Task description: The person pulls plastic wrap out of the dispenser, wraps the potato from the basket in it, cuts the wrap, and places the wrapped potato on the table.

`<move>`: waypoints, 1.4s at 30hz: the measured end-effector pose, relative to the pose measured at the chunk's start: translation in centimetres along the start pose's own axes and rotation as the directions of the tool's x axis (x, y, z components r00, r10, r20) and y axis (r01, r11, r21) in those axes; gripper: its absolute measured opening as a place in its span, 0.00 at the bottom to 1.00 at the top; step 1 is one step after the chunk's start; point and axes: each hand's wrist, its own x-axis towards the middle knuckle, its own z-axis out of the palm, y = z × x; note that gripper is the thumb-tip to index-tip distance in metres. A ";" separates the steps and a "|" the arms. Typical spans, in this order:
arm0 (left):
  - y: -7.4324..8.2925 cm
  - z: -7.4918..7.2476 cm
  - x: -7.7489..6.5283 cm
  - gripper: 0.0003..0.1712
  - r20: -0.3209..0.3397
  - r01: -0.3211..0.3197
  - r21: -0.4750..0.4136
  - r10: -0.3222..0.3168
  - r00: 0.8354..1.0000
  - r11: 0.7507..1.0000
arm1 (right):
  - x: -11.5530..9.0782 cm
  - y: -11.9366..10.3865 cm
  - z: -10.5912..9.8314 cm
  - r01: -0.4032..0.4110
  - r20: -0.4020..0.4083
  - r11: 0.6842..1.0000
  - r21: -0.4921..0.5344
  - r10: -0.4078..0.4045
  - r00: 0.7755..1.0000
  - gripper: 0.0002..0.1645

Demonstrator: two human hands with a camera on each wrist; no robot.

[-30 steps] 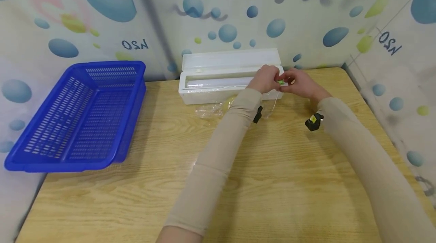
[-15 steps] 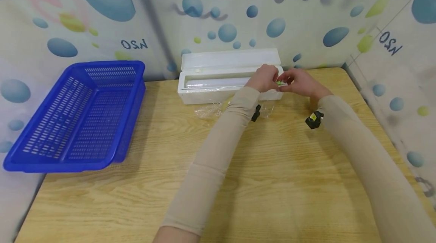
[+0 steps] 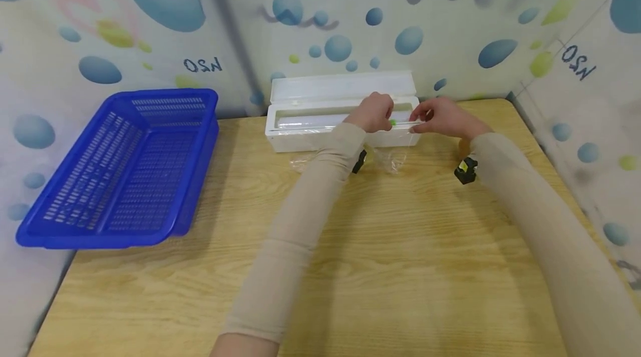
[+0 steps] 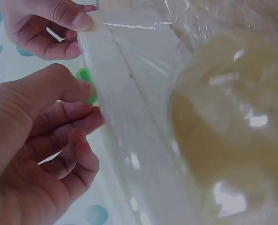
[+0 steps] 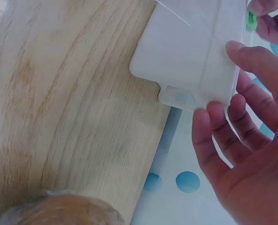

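A long white cling film dispenser box (image 3: 295, 141) stands at the back of the table with its lid (image 3: 343, 87) raised and a roll of film (image 3: 307, 122) inside. My left hand (image 3: 371, 113) pinches a small green slide cutter (image 4: 85, 76) on the box's front edge between thumb and forefinger. My right hand (image 3: 445, 119) holds the box's right end, thumb on the upper edge and fingertips against the end wall. Clear film (image 3: 393, 159) hangs down over the box front onto the table. Under the film, a rounded yellowish thing (image 4: 223, 117) shows in the left wrist view.
A blue plastic basket (image 3: 145, 179) sits at the table's left side. Beside my right wrist lies a brownish-orange rounded thing in clear wrap (image 5: 66, 211), its kind unclear. Patterned walls border the wooden table (image 3: 400, 268) at the back and right.
My left hand has moved left along the box edge with the green cutter, away from my right hand. The right hand stays at the box's right end.
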 end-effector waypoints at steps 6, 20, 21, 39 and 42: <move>-1.2 -1.2 -2.0 0.14 0.069 0.027 0.074 -0.032 0.997 0.997 | 0.3 -0.4 0.0 0.026 0.036 0.999 -0.021 -0.025 0.999 0.14; -4.4 -2.6 -4.5 0.11 0.157 0.032 0.065 -0.042 0.987 0.997 | 1.4 -1.5 -1.7 0.022 0.199 0.996 -0.082 -0.005 0.980 0.13; -4.4 -2.6 -4.5 0.10 0.161 0.029 0.065 -0.039 0.986 0.997 | 1.4 -1.5 -1.7 0.020 0.203 0.996 -0.085 -0.002 0.979 0.14; -5.4 -3.7 -5.5 0.13 0.213 0.016 0.072 -0.032 0.977 0.997 | 1.4 -1.4 -1.9 -0.052 0.219 0.998 -0.025 0.056 0.974 0.14; -6.4 -4.0 -5.9 0.12 0.204 0.010 0.084 -0.027 0.979 0.996 | 1.5 -1.3 -1.9 -0.051 0.209 0.998 -0.021 0.054 0.976 0.14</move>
